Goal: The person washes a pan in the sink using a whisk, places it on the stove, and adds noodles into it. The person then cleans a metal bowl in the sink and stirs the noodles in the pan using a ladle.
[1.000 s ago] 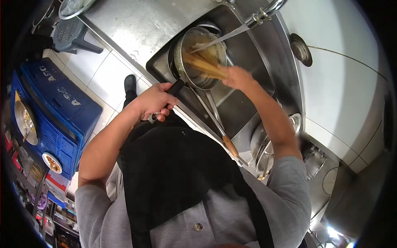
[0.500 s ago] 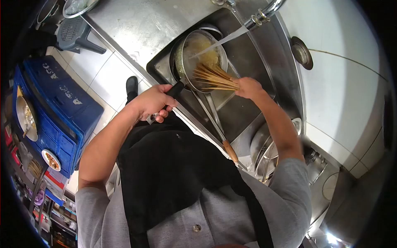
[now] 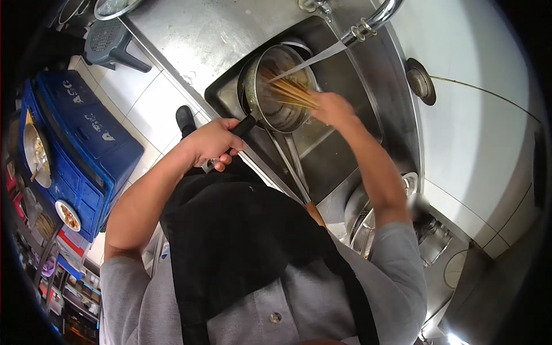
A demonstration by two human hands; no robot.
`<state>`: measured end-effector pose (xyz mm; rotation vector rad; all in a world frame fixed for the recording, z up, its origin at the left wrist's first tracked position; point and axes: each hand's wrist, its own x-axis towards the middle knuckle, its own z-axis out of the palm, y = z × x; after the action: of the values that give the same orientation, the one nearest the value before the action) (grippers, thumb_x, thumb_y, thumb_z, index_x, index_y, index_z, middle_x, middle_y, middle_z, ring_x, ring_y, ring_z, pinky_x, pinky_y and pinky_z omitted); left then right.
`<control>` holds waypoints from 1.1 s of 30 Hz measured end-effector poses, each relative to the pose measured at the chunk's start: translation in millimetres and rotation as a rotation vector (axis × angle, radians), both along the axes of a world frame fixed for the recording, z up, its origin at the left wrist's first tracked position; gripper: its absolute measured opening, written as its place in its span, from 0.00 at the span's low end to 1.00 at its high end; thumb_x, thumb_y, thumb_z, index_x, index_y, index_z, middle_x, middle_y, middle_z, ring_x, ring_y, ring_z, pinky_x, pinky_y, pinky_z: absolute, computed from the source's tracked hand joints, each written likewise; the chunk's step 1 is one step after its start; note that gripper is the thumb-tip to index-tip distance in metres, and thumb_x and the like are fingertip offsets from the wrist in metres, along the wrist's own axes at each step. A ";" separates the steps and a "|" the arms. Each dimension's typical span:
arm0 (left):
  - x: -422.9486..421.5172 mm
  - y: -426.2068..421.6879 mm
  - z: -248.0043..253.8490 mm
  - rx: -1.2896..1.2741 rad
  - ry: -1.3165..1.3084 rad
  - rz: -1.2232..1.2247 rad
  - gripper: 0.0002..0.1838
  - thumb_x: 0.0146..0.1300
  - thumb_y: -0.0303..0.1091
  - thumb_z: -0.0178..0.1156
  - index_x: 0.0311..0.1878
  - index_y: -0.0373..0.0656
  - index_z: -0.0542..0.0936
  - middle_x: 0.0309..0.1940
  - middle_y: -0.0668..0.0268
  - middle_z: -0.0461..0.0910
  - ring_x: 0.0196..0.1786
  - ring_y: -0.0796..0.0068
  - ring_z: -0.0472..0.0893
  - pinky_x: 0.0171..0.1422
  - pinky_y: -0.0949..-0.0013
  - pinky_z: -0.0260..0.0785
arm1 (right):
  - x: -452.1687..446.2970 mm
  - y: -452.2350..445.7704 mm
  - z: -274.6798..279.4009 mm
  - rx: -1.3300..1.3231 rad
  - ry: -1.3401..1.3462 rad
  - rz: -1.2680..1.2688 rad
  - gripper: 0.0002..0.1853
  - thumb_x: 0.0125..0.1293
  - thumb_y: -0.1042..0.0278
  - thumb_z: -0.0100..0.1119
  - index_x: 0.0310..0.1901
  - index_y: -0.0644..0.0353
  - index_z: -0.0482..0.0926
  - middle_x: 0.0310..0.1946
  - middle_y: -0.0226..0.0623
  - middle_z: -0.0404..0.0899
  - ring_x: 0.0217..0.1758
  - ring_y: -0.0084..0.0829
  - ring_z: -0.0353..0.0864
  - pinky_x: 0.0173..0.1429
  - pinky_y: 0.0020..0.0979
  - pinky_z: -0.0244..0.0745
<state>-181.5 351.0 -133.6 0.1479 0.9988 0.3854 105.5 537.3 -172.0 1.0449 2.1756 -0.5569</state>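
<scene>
A metal pan (image 3: 280, 117) is tilted over the sink (image 3: 345, 149), its inside turned partly toward me. My left hand (image 3: 217, 142) is closed around its black handle (image 3: 245, 125). In my right hand (image 3: 333, 109) is a bamboo brush (image 3: 294, 94), a bundle of thin sticks whose tips are inside the pan. Water (image 3: 313, 60) runs from the faucet (image 3: 376, 23) into the pan across the brush tips. Under the pan, other round cookware is partly hidden. A long metal utensil with a wooden handle (image 3: 315, 214) leans out over the sink's near edge.
Metal bowls and strainers (image 3: 359, 210) stand beside the sink on the right. A drain strainer (image 3: 421, 81) lies near the wall. At left are a grey stool (image 3: 112, 43) and a blue cooler box (image 3: 86, 109), with a pan of food (image 3: 37, 149) and a small bowl (image 3: 68, 215) beside it.
My right hand has moved up and left, pushing the brush deeper into the pan. Less cloudy water shows inside, and the pan's inner wall is more visible. My left hand keeps its hold.
</scene>
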 end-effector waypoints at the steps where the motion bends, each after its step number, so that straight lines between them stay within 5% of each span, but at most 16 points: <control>1: 0.6 1.9 0.9 0.008 0.009 -0.010 0.12 0.61 0.20 0.57 0.46 0.42 0.70 0.21 0.67 0.67 0.12 0.82 0.64 0.12 0.73 0.57 | -13.7 -11.3 0.3 -0.014 0.101 -0.016 0.35 0.57 0.62 0.65 0.70 0.49 0.70 0.40 0.49 0.84 0.44 0.50 0.85 0.49 0.47 0.80; 4: -0.2 0.2 0.2 0.011 0.010 0.004 0.11 0.61 0.20 0.57 0.47 0.42 0.73 0.21 0.70 0.66 0.14 0.82 0.64 0.14 0.74 0.58 | -5.8 -62.3 -0.4 -0.124 0.304 -0.038 0.35 0.58 0.62 0.63 0.70 0.48 0.70 0.41 0.53 0.83 0.44 0.52 0.84 0.48 0.47 0.79; 8: -0.4 0.5 1.8 -0.006 0.003 0.019 0.12 0.61 0.20 0.57 0.48 0.42 0.73 0.21 0.69 0.66 0.14 0.82 0.64 0.14 0.74 0.58 | -17.2 -54.9 39.1 -0.126 0.166 0.004 0.35 0.58 0.61 0.64 0.70 0.50 0.69 0.40 0.54 0.83 0.45 0.52 0.84 0.49 0.47 0.78; 10: 0.1 -0.2 1.1 0.000 0.006 0.008 0.13 0.61 0.20 0.57 0.49 0.41 0.73 0.21 0.68 0.67 0.14 0.82 0.64 0.14 0.74 0.58 | -16.8 -39.2 -0.4 -0.018 0.211 -0.098 0.33 0.58 0.61 0.65 0.68 0.51 0.71 0.39 0.52 0.84 0.45 0.52 0.84 0.48 0.47 0.78; 14: -1.0 -0.2 4.5 0.003 0.009 0.036 0.14 0.60 0.19 0.57 0.50 0.40 0.71 0.21 0.68 0.67 0.14 0.81 0.64 0.14 0.74 0.58 | 29.4 -26.9 -35.8 0.202 -0.137 -0.154 0.22 0.59 0.64 0.63 0.56 0.56 0.78 0.38 0.51 0.85 0.44 0.51 0.84 0.50 0.46 0.79; 18: -1.9 -1.6 2.6 0.020 -0.013 0.041 0.14 0.60 0.20 0.58 0.48 0.39 0.70 0.20 0.69 0.66 0.14 0.81 0.64 0.14 0.74 0.57 | 25.8 -43.4 25.8 -0.059 -0.067 -0.030 0.18 0.61 0.66 0.61 0.52 0.59 0.81 0.31 0.46 0.84 0.35 0.44 0.86 0.39 0.42 0.82; 20: -1.1 -2.7 -3.3 0.019 -0.024 0.037 0.15 0.59 0.20 0.59 0.49 0.38 0.70 0.20 0.69 0.67 0.14 0.81 0.64 0.15 0.74 0.57 | -17.7 -28.0 64.8 -0.641 -0.185 -0.290 0.14 0.62 0.66 0.60 0.49 0.59 0.82 0.23 0.35 0.78 0.24 0.29 0.81 0.24 0.34 0.77; 22: -1.8 -2.3 -3.7 0.024 -0.020 0.024 0.16 0.59 0.20 0.59 0.50 0.38 0.69 0.20 0.69 0.67 0.14 0.82 0.64 0.15 0.74 0.58 | -49.7 5.3 77.6 -0.676 -0.088 -0.238 0.14 0.63 0.66 0.62 0.50 0.58 0.82 0.23 0.27 0.72 0.19 0.18 0.71 0.15 0.25 0.67; 27: -2.2 -3.3 0.3 0.017 0.012 0.026 0.18 0.61 0.21 0.59 0.53 0.41 0.69 0.22 0.69 0.68 0.14 0.83 0.65 0.14 0.75 0.57 | -48.1 78.5 56.9 -0.710 0.335 -0.949 0.15 0.65 0.64 0.63 0.50 0.62 0.79 0.28 0.25 0.73 0.19 0.17 0.68 0.16 0.22 0.66; 33: -2.4 -3.0 -5.3 0.002 -0.011 0.036 0.14 0.60 0.20 0.59 0.48 0.41 0.69 0.22 0.69 0.68 0.14 0.83 0.65 0.14 0.75 0.57 | -77.9 -44.8 75.5 -0.539 0.183 -0.580 0.15 0.58 0.63 0.65 0.42 0.66 0.81 0.25 0.33 0.77 0.21 0.26 0.77 0.20 0.30 0.73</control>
<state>-183.8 347.9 -138.9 0.1291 0.9910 0.4195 27.6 492.5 -96.5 1.3368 1.6800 -1.4566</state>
